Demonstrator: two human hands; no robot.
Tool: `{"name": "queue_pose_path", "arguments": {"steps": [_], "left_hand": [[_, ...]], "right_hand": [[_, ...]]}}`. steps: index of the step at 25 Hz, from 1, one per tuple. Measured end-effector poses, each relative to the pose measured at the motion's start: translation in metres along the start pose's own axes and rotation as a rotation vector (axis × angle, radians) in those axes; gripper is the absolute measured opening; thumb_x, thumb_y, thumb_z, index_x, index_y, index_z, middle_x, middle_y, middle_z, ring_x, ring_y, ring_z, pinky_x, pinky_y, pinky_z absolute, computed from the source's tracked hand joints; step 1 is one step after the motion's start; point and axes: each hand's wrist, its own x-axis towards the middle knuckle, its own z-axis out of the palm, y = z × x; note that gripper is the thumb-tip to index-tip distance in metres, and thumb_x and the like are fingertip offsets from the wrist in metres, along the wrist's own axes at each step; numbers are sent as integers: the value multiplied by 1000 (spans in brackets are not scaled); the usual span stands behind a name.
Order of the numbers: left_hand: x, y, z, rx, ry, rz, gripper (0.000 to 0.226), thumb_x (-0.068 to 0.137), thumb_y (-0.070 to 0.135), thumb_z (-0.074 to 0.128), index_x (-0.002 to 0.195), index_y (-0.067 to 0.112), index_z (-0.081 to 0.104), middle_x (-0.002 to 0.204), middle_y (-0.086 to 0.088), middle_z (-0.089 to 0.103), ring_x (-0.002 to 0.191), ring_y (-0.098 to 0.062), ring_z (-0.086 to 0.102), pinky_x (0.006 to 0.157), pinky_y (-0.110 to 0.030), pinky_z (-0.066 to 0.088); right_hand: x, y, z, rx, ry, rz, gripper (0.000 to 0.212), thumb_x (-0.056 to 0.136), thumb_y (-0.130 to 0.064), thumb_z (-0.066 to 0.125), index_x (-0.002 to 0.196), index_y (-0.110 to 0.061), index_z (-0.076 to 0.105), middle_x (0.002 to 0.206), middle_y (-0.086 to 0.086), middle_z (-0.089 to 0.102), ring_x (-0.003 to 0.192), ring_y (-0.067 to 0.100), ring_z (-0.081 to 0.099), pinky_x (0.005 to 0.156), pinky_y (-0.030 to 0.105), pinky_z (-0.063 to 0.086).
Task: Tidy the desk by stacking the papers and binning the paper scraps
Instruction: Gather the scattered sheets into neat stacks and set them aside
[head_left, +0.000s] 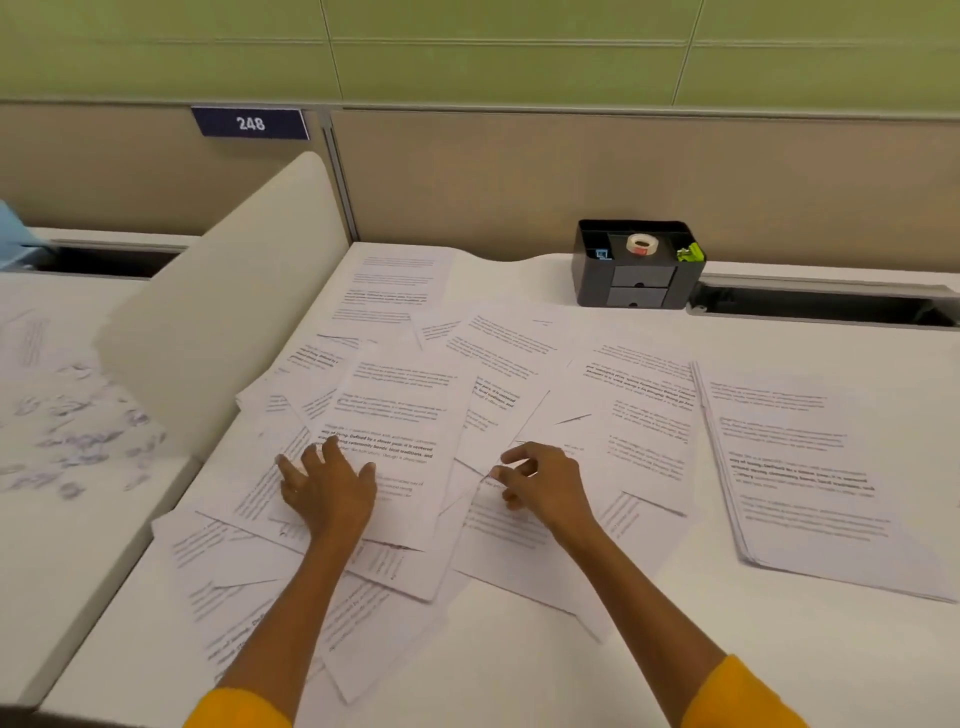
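Several printed sheets (519, 364) lie scattered and overlapping across the white desk (779, 649). A squared stack of papers (800, 467) sits apart at the right. My left hand (324, 488) lies flat with spread fingers on the topmost sheet (400, 405) in the middle of the mess. My right hand (545, 483) hovers over the sheets just to the right, its fingers curled; whether it pinches a sheet's edge is unclear. Paper scraps (78, 431) lie blurred on the neighbouring desk at the left.
A curved white divider (234, 312) separates this desk from the left one. A black desk organiser (639, 265) with a tape roll and clips stands at the back. A cable slot (821, 304) opens at the back right. Beige partition wall behind.
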Motion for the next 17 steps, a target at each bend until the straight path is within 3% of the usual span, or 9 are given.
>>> {"name": "queue_pose_path", "arguments": {"steps": [2,5,9,11,14,17], "left_hand": [[3,-12,-4,68,-78,20,69,89,42,56,144,10,28,150,-17,27,142,-38,2,113,-50,6],[3,-19,-4,48,-67,134,68,89,43,56,143,11,30,146,-18,33,140,-35,15,113,-46,13],[5,-20,-6,-61,-102,191,61,91,36,55,142,11,31,137,-17,41,127,-32,38,105,-41,29],[6,-20,-8,-127,-138,192,61,91,35,56,142,13,31,137,-15,41,125,-31,39,104,-41,32],[11,-24,-13,-273,-113,203,56,90,32,58,139,12,38,135,-16,44,123,-30,42,102,-41,35],[20,-27,-24,-448,-89,145,51,91,32,57,134,9,45,133,-16,48,119,-28,48,96,-37,40]], "right_hand": [[1,-7,20,46,-6,19,28,82,-19,71,105,-5,65,78,10,70,63,19,69,68,29,60],[7,-15,50,85,38,69,36,82,-21,72,112,-5,61,82,10,68,69,23,69,75,41,59],[17,-18,70,71,107,138,54,76,-23,77,122,-12,51,114,12,61,98,29,63,88,46,54],[20,-16,72,129,129,173,46,74,-16,78,115,-11,57,112,11,64,99,28,64,88,46,54],[23,-15,66,156,176,164,16,76,-10,74,88,-16,65,92,6,70,86,24,67,84,44,55],[30,-17,51,300,188,156,9,81,-9,69,89,-13,68,94,7,72,82,23,68,68,32,55]]}}
